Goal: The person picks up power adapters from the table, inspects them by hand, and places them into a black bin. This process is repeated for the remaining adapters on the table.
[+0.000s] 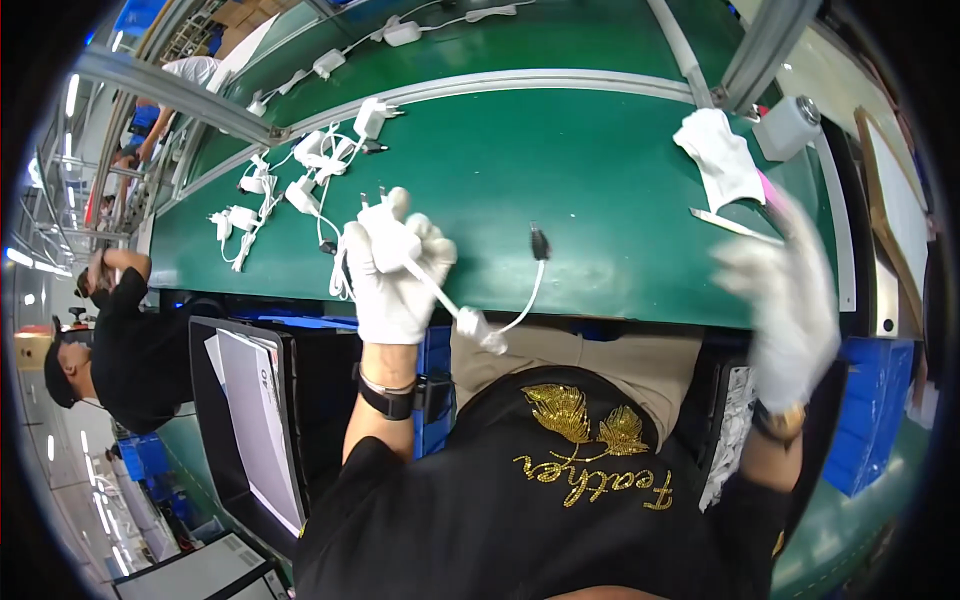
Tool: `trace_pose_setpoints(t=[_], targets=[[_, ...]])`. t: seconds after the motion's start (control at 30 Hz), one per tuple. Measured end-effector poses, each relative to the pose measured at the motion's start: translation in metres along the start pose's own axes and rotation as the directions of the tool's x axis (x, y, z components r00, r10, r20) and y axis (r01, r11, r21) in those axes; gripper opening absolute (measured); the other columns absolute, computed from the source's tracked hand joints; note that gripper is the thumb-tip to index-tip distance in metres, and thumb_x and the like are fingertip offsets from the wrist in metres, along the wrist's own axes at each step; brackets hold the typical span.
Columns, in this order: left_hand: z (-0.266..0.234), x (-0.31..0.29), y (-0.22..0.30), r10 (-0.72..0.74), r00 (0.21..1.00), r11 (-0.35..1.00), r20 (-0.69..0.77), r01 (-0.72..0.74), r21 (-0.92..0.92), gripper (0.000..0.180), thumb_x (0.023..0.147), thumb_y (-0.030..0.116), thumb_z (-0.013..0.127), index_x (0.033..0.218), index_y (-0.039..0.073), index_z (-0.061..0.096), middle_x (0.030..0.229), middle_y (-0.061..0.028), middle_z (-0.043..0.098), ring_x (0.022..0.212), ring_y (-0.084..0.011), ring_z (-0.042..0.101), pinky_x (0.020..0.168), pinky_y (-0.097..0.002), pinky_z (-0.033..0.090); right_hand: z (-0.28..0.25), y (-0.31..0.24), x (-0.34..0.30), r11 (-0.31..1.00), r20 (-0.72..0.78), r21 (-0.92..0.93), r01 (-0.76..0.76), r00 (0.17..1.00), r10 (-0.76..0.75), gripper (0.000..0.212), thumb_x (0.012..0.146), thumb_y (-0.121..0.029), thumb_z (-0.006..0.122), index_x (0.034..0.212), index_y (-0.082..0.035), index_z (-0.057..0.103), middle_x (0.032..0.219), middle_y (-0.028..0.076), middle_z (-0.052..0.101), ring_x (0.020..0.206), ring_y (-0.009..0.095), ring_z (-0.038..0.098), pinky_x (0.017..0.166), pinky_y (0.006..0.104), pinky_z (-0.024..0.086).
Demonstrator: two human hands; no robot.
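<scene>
My left hand (pixel 393 300), in a white glove, is closed around a white plug-in power adapter (pixel 390 238) with its pins pointing away from me. From the adapter a white cable runs to a tied bundle (pixel 480 328) over the table's near edge, and its black-capped end (pixel 540 243) rises to the right. My gloved right hand (pixel 785 310) is blurred over the right side of the table, so its fingers cannot be made out. Closest to it are a slim silver tool (pixel 735 226), perhaps tweezers, and a crumpled white glove or cloth (pixel 722 160).
Several white adapters with cables (pixel 310 160) lie on the green table (pixel 560 170) at left. A white bottle (pixel 787 128) stands at far right. More adapters lie on the strip beyond the metal rail (pixel 540 80). A co-worker (pixel 130 330) sits at left, and blue bins (pixel 870 410) stand at right.
</scene>
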State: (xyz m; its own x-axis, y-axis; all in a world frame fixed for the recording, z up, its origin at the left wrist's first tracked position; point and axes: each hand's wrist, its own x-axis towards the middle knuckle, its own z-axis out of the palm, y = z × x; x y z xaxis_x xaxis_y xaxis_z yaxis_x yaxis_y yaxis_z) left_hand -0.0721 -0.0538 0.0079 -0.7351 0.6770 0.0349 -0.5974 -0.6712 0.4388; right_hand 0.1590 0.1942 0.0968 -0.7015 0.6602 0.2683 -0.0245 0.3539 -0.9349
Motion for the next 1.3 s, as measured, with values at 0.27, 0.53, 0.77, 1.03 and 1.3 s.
trace_pose_setpoints(t=[0.27, 0.53, 0.77, 1.03, 1.3], targets=[[-0.004, -0.041, 0.007, -0.137, 0.99, 0.967, -0.042, 0.125, -0.221, 0.056, 0.094, 0.057, 0.058, 0.128, 0.012, 0.052, 0.09, -0.004, 0.053, 0.077, -0.0142, 0.053, 0.05, -0.0239, 0.044, 0.346, -0.004, 0.175, 0.787, 0.546, -0.472, 0.396, 0.833, -0.091, 0.081, 0.089, -0.055, 0.057, 0.138, 0.007, 0.04, 0.094, 0.025, 0.07, 0.088, 0.038, 0.069, 0.077, 0.047, 0.053], [0.002, -0.047, 0.028, 0.187, 0.909, 0.969, -0.372, -0.109, 0.221, 0.068, 0.096, 0.049, 0.061, 0.148, 0.013, 0.035, 0.115, -0.007, 0.053, 0.084, -0.015, 0.057, 0.065, -0.0242, 0.05, 0.371, 0.038, 0.23, 0.333, 0.711, -0.652, 0.681, 0.702, -0.044, 0.042, 0.086, -0.027, 0.068, 0.118, -0.004, 0.056, 0.104, 0.017, 0.067, 0.089, 0.028, 0.066, 0.077, 0.0419, 0.053], [0.004, -0.033, 0.028, 0.194, 0.963, 0.862, -0.185, -0.077, 0.502, 0.078, 0.09, 0.018, 0.071, 0.152, 0.011, 0.024, 0.125, -0.0135, 0.052, 0.096, -0.0212, 0.063, 0.083, -0.0311, 0.055, 0.21, -0.043, 0.137, 0.926, 0.344, 0.372, -0.065, 0.936, -0.072, 0.024, 0.094, -0.021, 0.066, 0.114, -0.007, 0.06, 0.096, 0.009, 0.067, 0.087, 0.026, 0.064, 0.084, 0.0487, 0.051], [0.019, -0.026, -0.021, 0.097, 0.995, 0.766, 0.012, -0.082, 0.637, 0.073, 0.078, -0.009, 0.074, 0.136, 0.007, 0.034, 0.122, -0.0162, 0.056, 0.11, -0.0254, 0.064, 0.091, -0.0373, 0.057, 0.128, 0.003, 0.011, 0.878, 0.428, 0.371, -0.302, 0.895, 0.127, 0.062, 0.081, 0.005, 0.073, 0.136, -0.001, 0.045, 0.103, 0.012, 0.071, 0.094, 0.017, 0.069, 0.082, 0.029, 0.056], [0.024, -0.037, -0.055, 0.073, 0.992, 0.639, 0.106, -0.128, 0.759, 0.07, 0.072, -0.013, 0.079, 0.126, 0.009, 0.04, 0.12, -0.0161, 0.06, 0.113, -0.0271, 0.064, 0.092, -0.0383, 0.058, 0.112, 0.049, -0.03, 0.834, 0.367, 0.492, -0.25, 0.928, 0.063, 0.067, 0.078, 0.011, 0.075, 0.136, -0.005, 0.046, 0.115, 0.013, 0.068, 0.106, 0.017, 0.065, 0.09, 0.0305, 0.055]])
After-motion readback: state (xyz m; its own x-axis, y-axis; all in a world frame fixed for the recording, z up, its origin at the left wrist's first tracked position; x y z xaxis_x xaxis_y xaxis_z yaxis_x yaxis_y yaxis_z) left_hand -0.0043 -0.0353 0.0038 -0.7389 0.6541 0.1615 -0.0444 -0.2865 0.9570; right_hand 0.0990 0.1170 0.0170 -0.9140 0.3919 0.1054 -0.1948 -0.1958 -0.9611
